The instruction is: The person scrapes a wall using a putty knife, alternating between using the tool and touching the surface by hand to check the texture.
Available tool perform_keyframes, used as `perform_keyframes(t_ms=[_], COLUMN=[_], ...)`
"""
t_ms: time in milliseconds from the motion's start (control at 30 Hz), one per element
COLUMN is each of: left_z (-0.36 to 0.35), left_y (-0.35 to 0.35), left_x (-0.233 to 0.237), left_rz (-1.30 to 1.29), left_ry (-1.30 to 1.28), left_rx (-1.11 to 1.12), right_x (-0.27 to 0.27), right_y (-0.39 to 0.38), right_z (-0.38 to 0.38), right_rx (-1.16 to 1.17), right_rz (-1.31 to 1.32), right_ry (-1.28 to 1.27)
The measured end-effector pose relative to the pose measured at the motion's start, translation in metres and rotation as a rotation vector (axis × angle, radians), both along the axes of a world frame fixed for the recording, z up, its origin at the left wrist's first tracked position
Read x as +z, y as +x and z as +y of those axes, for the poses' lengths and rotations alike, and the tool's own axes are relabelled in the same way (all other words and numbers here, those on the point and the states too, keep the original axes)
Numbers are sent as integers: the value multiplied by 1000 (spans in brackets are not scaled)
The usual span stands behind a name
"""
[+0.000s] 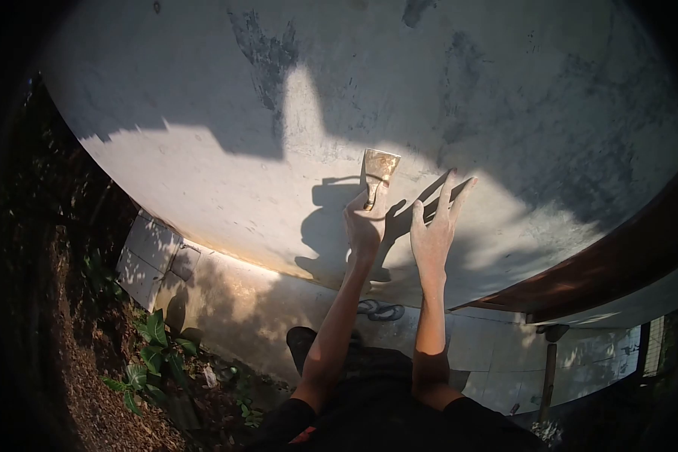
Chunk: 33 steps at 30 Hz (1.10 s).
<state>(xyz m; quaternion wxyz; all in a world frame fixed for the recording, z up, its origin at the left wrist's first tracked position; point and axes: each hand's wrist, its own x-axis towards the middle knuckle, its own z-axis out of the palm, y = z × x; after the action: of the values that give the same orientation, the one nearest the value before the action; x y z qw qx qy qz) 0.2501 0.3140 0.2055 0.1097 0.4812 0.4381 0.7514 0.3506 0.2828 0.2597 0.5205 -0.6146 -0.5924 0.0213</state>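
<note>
My left hand (364, 226) is closed around the handle of a putty knife (382, 163), its wide, stained blade pointing up along the wall. Most of the handle is hidden in my grip. To the right, my right hand (432, 237) is raised with its fingers stretched and apart, fingertips close to the wall, holding nothing. Both hands look dusted with pale powder. The pale plastered wall (264, 203) fills the view ahead, with dark grey patches higher up. Shadows of my hands and head fall on its sunlit part.
A pale ledge (233, 309) runs along the wall's foot, with a dark shoe (300, 345) beside it. Leafy plants (154, 339) grow from leaf-littered ground at lower left. At right are a brown board (580, 275) and a post (548, 377).
</note>
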Motion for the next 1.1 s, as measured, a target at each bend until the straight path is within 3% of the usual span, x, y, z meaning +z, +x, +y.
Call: perform_keyframes(t_ms=[33,100,200,333,367,433,467,567,600,700,800,900,933,1033,1100], left_z=[0,2,-15,-15,-5,17,1,11,5,5,-3,0,-12,-4,-7], left_y=[-3,-10,-6,-8,-5,4,-8,-16,-13,-11,-9,-12,-12,-14,-16], left_x=[12,28,10,-6,-12,-22,24,33,35,-23,-27,-10,21,16,4], left_rz=[-5,5,-135,-117,-121,-488,-71,117,-89,-246,-76,-239,-25,41,17], left_ry=[-4,-290,-427,-556,-549,-60,-220,-265,-306,-450,-523,-409,-320,-164,-213], left_rx=[5,-193,-35,-164,-162,-319,-243,-147,-272,-295,-185,-266,-111,-167,-163], right_x=[0,2,2,1,2,0,-2,-1,-1,3,2,-1,-2,-3,-4], right_y=[-1,-2,-3,-7,-7,-10,-11,-14,-15,-19,-19,-20,-22,-25,-25], right_z=[0,-1,-2,1,3,3,2,6,7,6,8,10,10,10,8], right_rx=[-3,3,3,5,9,-5,-3,-11,-21,-38,-44,-50,-59,-58,-33], right_rz=[20,19,22,20,17,3,3,3,-1,9,6,-1,8,0,8], right_ry=[4,-6,-14,42,49,62,54,75,64,53,63,61,63,69,65])
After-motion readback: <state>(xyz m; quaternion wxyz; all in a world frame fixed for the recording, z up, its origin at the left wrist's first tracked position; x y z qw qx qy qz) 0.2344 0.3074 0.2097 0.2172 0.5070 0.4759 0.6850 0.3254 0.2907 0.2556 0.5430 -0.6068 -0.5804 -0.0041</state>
